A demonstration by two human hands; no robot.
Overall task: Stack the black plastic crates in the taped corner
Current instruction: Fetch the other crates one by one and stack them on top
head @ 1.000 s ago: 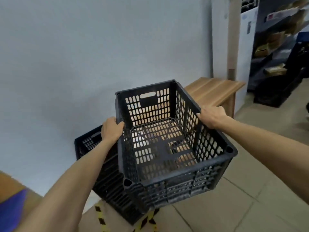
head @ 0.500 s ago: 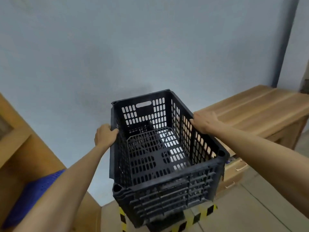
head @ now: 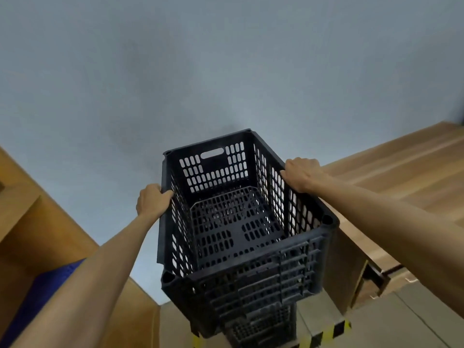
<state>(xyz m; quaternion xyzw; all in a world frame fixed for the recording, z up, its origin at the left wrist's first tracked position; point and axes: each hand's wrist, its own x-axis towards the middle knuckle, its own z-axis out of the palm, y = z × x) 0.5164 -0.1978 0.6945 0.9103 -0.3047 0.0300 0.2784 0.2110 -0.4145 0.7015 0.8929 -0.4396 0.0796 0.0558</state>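
I hold an empty black perforated plastic crate [head: 253, 280] in front of me, close to the grey wall. My left hand [head: 152, 202] grips its left rim and my right hand [head: 302, 174] grips its right rim. Directly below it, another black crate [head: 263, 327] stands on the floor, mostly hidden by the held one. Yellow-and-black tape [head: 329, 331] runs on the floor at the base of that lower crate. Whether the two crates touch I cannot tell.
A wooden bench or cabinet [head: 401, 177] stands to the right against the wall, with a drawer front [head: 374, 280] below. On the left is a wooden unit [head: 32, 229] with something blue [head: 42, 292] beside it. Tiled floor [head: 391, 322] lies at the lower right.
The crate in both hands has shifted left over the floor crate, which is now almost hidden beneath it. The view has turned left toward the corner; the shelves at right are gone.
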